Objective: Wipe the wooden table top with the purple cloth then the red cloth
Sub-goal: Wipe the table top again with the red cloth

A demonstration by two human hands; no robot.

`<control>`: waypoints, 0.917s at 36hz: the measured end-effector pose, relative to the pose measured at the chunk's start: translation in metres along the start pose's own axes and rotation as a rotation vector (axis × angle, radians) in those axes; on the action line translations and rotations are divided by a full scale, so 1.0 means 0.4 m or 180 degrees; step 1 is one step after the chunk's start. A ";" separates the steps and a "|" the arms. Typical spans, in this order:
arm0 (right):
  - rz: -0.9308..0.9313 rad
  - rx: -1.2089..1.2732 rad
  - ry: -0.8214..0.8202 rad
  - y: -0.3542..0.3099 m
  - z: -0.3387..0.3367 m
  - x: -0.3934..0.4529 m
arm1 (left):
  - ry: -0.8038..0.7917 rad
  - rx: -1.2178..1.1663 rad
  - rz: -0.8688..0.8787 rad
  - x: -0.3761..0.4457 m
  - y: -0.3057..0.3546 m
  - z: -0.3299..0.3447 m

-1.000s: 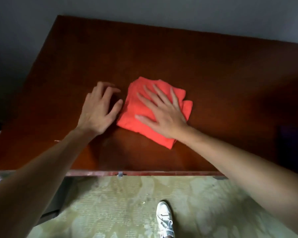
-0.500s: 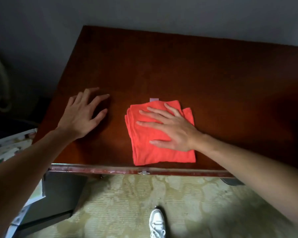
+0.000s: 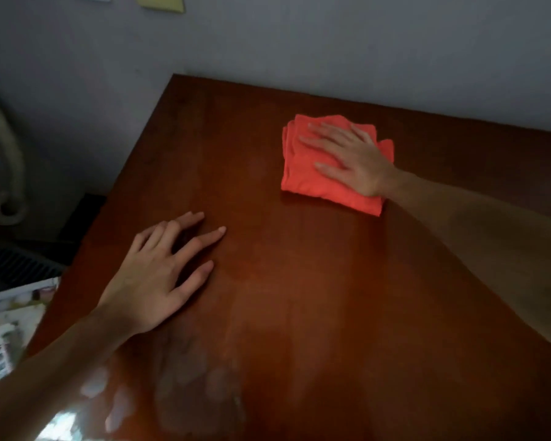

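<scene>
The folded red cloth [image 3: 303, 176] lies on the far part of the dark wooden table top [image 3: 299, 297], close to the wall. My right hand [image 3: 353, 157] presses flat on the cloth, fingers spread and pointing left, covering its right half. My left hand [image 3: 159, 275] rests palm-down on the bare wood near the table's left edge, fingers apart and holding nothing. It is well apart from the cloth. No purple cloth is in view.
A grey wall runs along the table's back edge, with a yellow note [image 3: 163, 1] at the top. Left of the table, a cream curved hose [image 3: 8, 148] hangs above a dark ribbed object [image 3: 19, 265] and printed papers [image 3: 7, 329].
My right hand has slid the red cloth from the near edge of the table towards the back wall. My left hand has stayed flat on the wood near the left edge.
</scene>
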State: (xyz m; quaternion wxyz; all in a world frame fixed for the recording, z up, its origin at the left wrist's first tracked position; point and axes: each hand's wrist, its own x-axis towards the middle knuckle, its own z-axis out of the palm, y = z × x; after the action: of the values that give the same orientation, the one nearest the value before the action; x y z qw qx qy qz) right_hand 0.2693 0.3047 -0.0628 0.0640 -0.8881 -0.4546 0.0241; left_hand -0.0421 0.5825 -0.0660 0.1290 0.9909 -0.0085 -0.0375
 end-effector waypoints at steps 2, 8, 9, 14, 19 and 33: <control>0.0088 0.0011 -0.0010 0.038 -0.012 0.049 | -0.0039 -0.0004 0.0010 0.001 -0.001 0.000; 0.0351 -0.0002 0.0137 0.114 -0.024 0.159 | 0.0001 -0.0034 0.0060 0.005 -0.005 0.003; 0.0413 0.0025 0.0152 0.117 -0.025 0.169 | 0.0023 -0.0042 0.0071 0.005 -0.006 0.006; 0.0578 0.0062 0.0215 0.117 -0.022 0.171 | 0.0091 -0.0041 0.0111 0.007 -0.009 0.013; 0.1051 0.0083 0.0366 0.069 0.001 0.154 | 0.0154 -0.0015 0.0144 0.004 -0.015 0.020; 0.1151 0.0098 0.0431 -0.367 0.075 -0.118 | 0.0562 -0.0791 0.0090 0.001 -0.015 0.011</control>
State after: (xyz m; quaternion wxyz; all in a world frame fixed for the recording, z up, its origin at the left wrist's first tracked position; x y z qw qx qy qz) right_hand 0.1204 0.3541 -0.0733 0.1026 -0.9538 -0.2818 -0.0177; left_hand -0.0418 0.5872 -0.0721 0.2513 0.9665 -0.0063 0.0508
